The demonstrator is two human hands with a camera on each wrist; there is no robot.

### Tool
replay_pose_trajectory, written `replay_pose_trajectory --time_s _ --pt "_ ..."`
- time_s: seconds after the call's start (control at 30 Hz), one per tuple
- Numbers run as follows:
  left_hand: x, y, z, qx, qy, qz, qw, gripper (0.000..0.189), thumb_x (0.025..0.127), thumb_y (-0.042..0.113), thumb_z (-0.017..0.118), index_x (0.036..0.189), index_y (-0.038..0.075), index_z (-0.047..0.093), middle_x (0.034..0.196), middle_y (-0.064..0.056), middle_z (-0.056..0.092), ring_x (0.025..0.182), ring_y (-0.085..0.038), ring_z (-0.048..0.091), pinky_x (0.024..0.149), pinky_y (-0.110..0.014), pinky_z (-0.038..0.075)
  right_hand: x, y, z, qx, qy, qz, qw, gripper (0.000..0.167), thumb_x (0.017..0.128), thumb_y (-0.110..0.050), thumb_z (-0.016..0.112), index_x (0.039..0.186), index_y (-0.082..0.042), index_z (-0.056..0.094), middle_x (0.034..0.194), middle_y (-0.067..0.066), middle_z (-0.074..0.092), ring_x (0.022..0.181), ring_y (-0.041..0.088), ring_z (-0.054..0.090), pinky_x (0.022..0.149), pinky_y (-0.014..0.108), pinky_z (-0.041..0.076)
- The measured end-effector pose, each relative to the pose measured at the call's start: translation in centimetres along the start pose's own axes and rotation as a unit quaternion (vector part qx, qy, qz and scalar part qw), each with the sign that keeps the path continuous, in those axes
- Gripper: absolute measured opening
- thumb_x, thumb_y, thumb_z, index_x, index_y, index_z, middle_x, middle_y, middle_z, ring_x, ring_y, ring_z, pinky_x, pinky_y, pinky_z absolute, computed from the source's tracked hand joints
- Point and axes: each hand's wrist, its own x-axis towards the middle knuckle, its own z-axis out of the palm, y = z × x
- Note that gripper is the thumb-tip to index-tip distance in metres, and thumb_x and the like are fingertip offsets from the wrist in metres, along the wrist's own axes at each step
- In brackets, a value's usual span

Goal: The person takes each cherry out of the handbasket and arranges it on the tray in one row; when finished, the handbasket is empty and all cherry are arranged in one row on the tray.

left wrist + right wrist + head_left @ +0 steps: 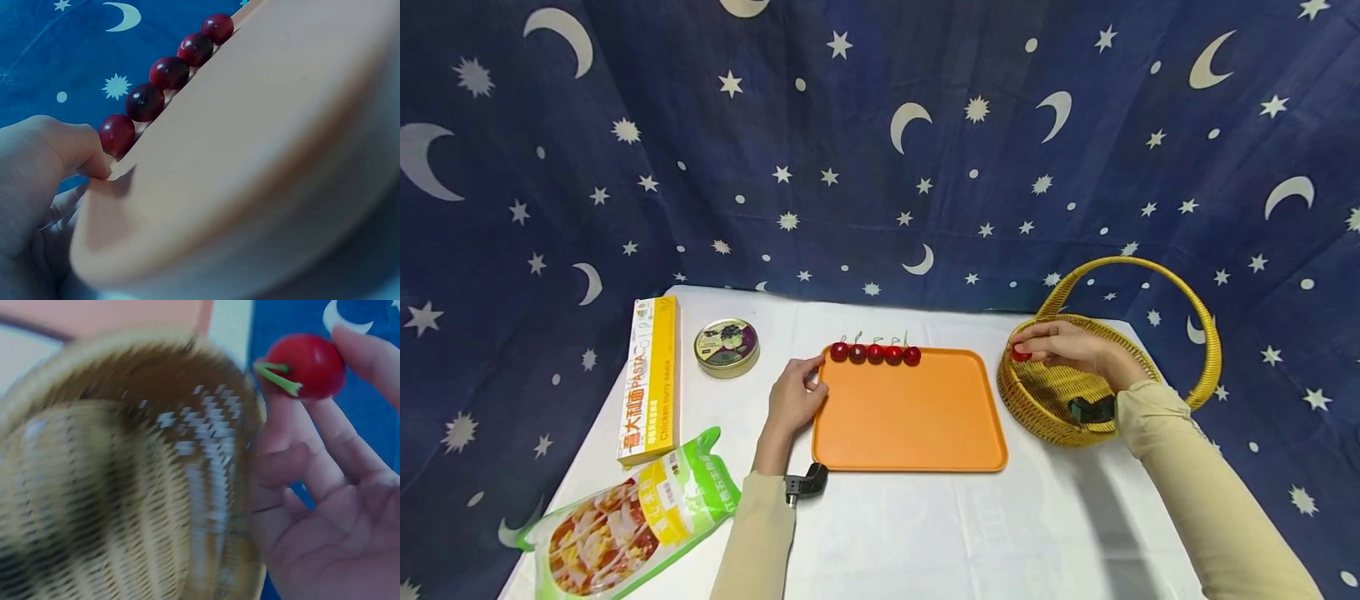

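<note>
In the head view my left hand (795,396) grips the upper left edge of an orange tray (910,417). Its thumb lies at the rim beside the nearest cherry in the left wrist view. Several dark red cherries (875,354) line the tray's far edge in a row, stems pointing away. Over the left rim of a yellow wicker basket (1022,404), my right hand (1067,346) pinches a bright red cherry (309,367) between thumb and fingertips. Its short green stem shows in the right wrist view. The basket's woven inside is visible below this hand.
A yellow and white pasta box (651,379) stands at the left, with a round tin (727,347) beside it. Nearer the front left lies a green food bag (640,521). The basket's tall handle (1206,333) arches up on the right. A starry blue cloth (880,167) hangs behind the table.
</note>
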Motion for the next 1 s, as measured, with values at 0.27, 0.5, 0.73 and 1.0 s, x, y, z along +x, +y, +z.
replay_pose_trajectory --time_s 0.27,0.5,0.73,1.0 --pt "-0.3 -0.1 0.2 -0.006 -0.010 -0.011 0.9999 0.053 0.080 0.012 0.064 0.132 0.003 0.062 0.110 -0.014 0.061 0.072 -0.016 0.057 0.073 -0.035 0.042 2.1 -1.7 2.4 0.043 0.029 -0.002 0.9987 0.032 0.097 -0.010 0.059 0.124 0.005 0.057 0.098 0.007 0.069 0.081 0.013 0.066 0.076 0.026 0.054" --pt "0.0 0.0 0.0 -0.009 0.000 -0.001 1.0000 0.053 0.080 0.011 0.065 0.132 0.004 0.062 0.108 -0.013 0.060 0.072 -0.017 0.058 0.072 -0.036 0.043 5.4 -2.0 5.8 0.043 0.084 -0.017 0.9954 0.041 0.090 0.001 0.062 0.126 0.016 0.049 0.088 0.005 0.071 0.078 0.013 0.069 0.075 0.028 0.055" --pt "0.1 -0.2 0.0 -0.005 -0.003 -0.001 1.0000 0.053 0.080 0.011 0.065 0.132 0.004 0.062 0.109 -0.013 0.061 0.071 -0.015 0.057 0.072 -0.035 0.043 8.2 -1.6 8.8 0.064 0.159 -0.031 0.9847 0.039 0.084 0.007 0.065 0.119 0.018 0.052 0.079 0.000 0.068 0.073 0.011 0.067 0.083 0.039 0.054" --pt "0.2 -0.3 0.2 -0.010 0.005 -0.002 0.9999 0.053 0.079 0.011 0.065 0.132 0.005 0.063 0.109 -0.012 0.061 0.072 -0.015 0.057 0.072 -0.036 0.043 9.8 -1.2 10.5 0.069 0.237 -0.008 0.9690 0.029 0.085 -0.003 0.070 0.109 0.010 0.059 0.073 -0.001 0.068 0.074 0.018 0.068 0.086 0.041 0.054"
